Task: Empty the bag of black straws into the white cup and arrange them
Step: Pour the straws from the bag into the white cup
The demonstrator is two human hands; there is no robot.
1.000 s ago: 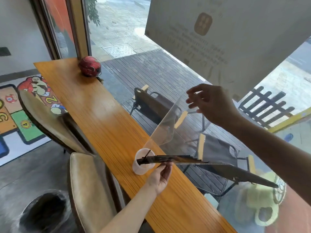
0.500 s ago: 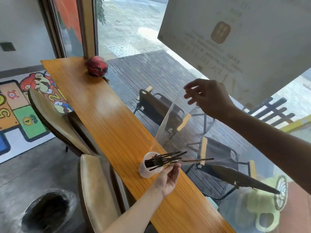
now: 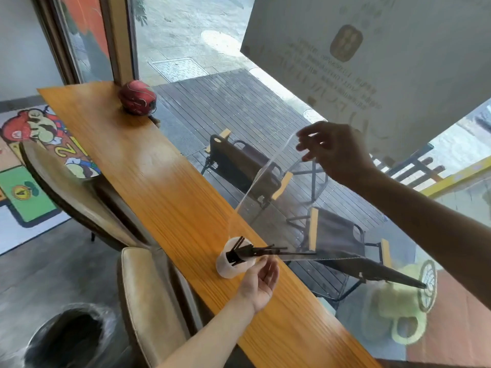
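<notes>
Compared with a second ago, the black straws (image 3: 248,253) are seen to have slid further out of the clear bag (image 3: 268,197); most now stand or lean inside the white cup (image 3: 230,266), with several projecting sideways over its rim toward the window. The view is also noted to have shifted, so that the cup appears further right.

The cup is placed on the wooden counter (image 3: 148,181), near its window edge. The bag is held raised and slanted, its lower end at the cup mouth.

The right hand (image 3: 336,152) is raised above the counter, and the upper edge of the bag is pinched between thumb and fingers (image 3: 305,134). The left hand (image 3: 261,281) is held palm up just beside the cup, fingers loosely curled; the bag's lower edge appears lightly pinched at the fingertips, though this cannot be confirmed.

A red helmet (image 3: 137,100) is noted at the far end of the counter.
</notes>
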